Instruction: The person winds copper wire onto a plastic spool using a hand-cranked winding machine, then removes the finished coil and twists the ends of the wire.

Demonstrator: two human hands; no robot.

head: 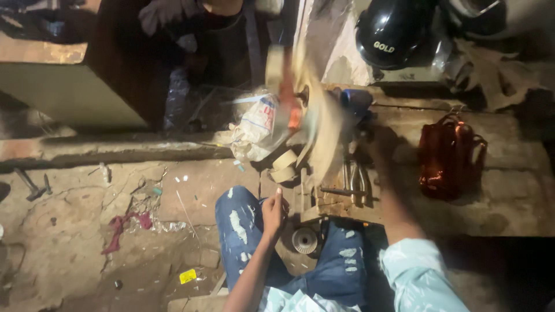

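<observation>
I sit with my knees in torn blue jeans (243,231) at a low wooden work block (341,202). My left hand (273,211) rests on my left knee, fingers bunched together with nothing visible in them. My right arm, in a pale blue sleeve (416,271), reaches forward. My right hand (377,144) lies in shadow beside a blurred tan wheel (317,121), and its grip is too dark to read. A blue part (355,99) and an orange-red piece (288,95) sit by the wheel. Metal rods (354,179) lie on the block.
A black helmet (393,32) sits at the back, and a shiny red-brown bag (451,156) stands on the right ledge. A white sack (257,124) and tape rolls (286,163) are left of the wheel. A hammer (30,185), red rag (124,224) and yellow scrap (188,276) lie on the dirt floor.
</observation>
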